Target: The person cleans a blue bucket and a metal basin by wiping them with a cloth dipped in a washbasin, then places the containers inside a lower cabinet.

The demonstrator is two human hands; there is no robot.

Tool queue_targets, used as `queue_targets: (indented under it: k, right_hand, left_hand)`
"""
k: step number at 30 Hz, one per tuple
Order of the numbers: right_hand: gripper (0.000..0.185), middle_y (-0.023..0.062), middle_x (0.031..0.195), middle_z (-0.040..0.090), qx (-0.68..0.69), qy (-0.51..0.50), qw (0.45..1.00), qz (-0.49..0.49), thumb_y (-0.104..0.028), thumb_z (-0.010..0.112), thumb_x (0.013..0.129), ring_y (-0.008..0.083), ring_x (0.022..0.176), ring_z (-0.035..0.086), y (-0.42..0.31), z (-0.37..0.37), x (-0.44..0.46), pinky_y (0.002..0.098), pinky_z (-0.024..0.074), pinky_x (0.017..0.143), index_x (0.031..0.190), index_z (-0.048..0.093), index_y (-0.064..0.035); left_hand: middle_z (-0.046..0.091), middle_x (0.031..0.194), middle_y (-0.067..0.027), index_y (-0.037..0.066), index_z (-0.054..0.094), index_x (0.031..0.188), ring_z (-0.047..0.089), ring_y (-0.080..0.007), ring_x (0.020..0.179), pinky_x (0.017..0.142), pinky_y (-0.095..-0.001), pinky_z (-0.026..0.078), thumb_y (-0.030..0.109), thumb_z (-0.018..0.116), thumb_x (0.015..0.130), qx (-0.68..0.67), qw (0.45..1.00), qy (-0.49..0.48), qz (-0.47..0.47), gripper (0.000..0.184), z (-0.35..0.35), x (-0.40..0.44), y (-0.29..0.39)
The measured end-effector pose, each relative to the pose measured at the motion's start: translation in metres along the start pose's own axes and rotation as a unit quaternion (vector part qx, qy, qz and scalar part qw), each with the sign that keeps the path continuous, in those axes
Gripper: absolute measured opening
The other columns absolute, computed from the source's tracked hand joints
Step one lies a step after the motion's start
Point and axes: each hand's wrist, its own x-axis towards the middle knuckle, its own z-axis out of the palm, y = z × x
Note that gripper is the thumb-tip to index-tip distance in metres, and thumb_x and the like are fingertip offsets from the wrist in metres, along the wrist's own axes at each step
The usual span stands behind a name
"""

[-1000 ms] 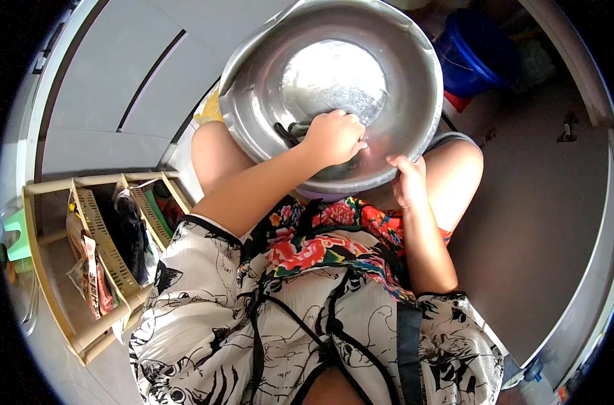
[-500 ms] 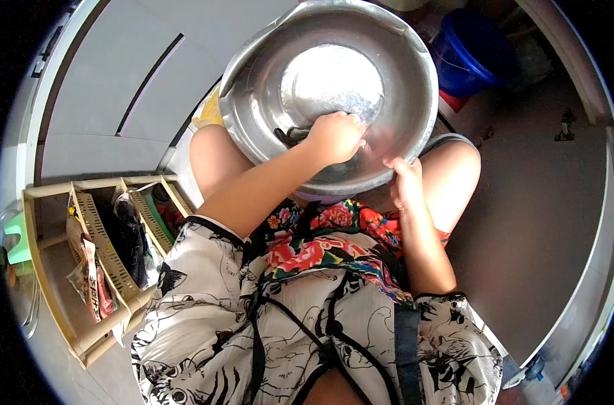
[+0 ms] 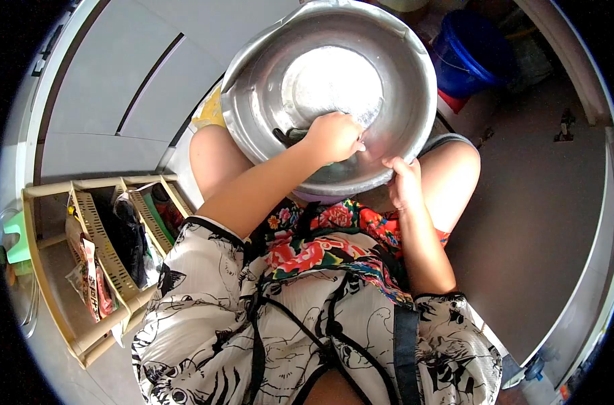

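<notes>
A large, dented metal basin point(image 3: 408, 88) is tilted between the knees, its inside facing me. Inside it, my left hand point(image 3: 335, 138) is closed on a dark, cloth-like item point(image 3: 292, 136) that sticks out at the left of the fist and is mostly hidden. The knuckles are near the lower wall, below the bright round bottom. At the basin's lower right rim my right hand point(image 3: 406, 182) grips the edge, thumb on the inner side and the other fingers partly hidden.
A beige rack point(image 3: 91, 337) with bags and packets stands at the left, beside a green plastic item point(image 3: 16, 237). A blue bucket point(image 3: 465, 57) is at the upper right. Grey cabinet fronts point(image 3: 104, 101) rise at the upper left; a dark panel point(image 3: 529, 229) lies at the right.
The basin and both hands have shifted very slightly left in view. Both holds look the same, and the left fist stays near the same part of the basin.
</notes>
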Motion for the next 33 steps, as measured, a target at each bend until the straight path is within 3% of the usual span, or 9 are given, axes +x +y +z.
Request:
queue_targets:
  k: [9,11,14,17,23,33]
  right_hand:
    - [0.016,0.0061,0.076,0.060,-0.019,0.014,0.999,-0.032,-0.002,0.057,0.069,0.0156,0.066,0.055,-0.005,0.005,-0.002,0.0269,0.0433,0.060,0.085,0.057,0.0025]
    - [0.015,0.0059,0.076,0.059,-0.020,0.020,1.000,0.004,-0.003,0.057,0.070,0.0152,0.064,0.055,-0.010,0.009,-0.007,0.0259,0.0428,0.058,0.084,0.057,0.0024]
    - [0.015,0.0055,0.076,0.059,-0.022,0.009,1.000,0.000,-0.003,0.057,0.070,0.0146,0.065,0.055,-0.005,0.005,-0.003,0.0253,0.0424,0.058,0.084,0.057,0.0022]
    - [0.013,0.0052,0.075,0.059,-0.020,0.006,1.000,-0.015,-0.003,0.057,0.070,0.0143,0.064,0.054,-0.003,0.005,-0.001,0.0254,0.0424,0.058,0.082,0.058,0.0019]
    - [0.013,0.0050,0.074,0.059,-0.024,0.007,1.000,-0.006,-0.004,0.058,0.070,0.0139,0.064,0.054,-0.003,0.006,-0.002,0.0256,0.0421,0.058,0.082,0.058,0.0021]
    - [0.014,0.0056,0.075,0.060,-0.025,0.015,0.999,-0.019,-0.003,0.058,0.070,0.0143,0.067,0.054,0.001,0.002,0.002,0.0264,0.0428,0.064,0.083,0.058,0.0029]
  left_hand:
    - [0.059,0.077,-0.0086,0.009,0.060,0.075,0.059,-0.0289,0.076,0.069,-0.0398,0.047,0.022,0.063,0.074,0.010,0.999,0.043,-0.017,0.013,0.007,0.004,0.001]
    - [0.059,0.077,-0.0091,0.009,0.060,0.075,0.058,-0.0298,0.076,0.069,-0.0405,0.047,0.019,0.063,0.074,-0.033,0.999,0.033,0.012,0.011,0.007,0.002,-0.005]
    - [0.059,0.077,-0.0100,0.008,0.060,0.074,0.058,-0.0303,0.078,0.071,-0.0408,0.046,0.020,0.063,0.073,-0.026,0.999,0.000,-0.031,0.012,0.005,0.003,0.000]
    - [0.058,0.077,-0.0109,0.008,0.060,0.074,0.058,-0.0302,0.079,0.072,-0.0406,0.046,0.021,0.065,0.072,-0.005,0.999,0.027,-0.036,0.014,0.010,0.005,0.001]
    - [0.059,0.077,-0.0110,0.007,0.060,0.073,0.058,-0.0307,0.078,0.071,-0.0409,0.046,0.019,0.064,0.072,-0.077,0.997,0.010,0.001,0.012,0.009,0.003,-0.009]
    - [0.059,0.075,-0.0117,0.007,0.061,0.071,0.058,-0.0308,0.076,0.070,-0.0409,0.046,0.021,0.066,0.071,-0.041,0.998,0.038,-0.015,0.015,0.012,0.005,-0.004]
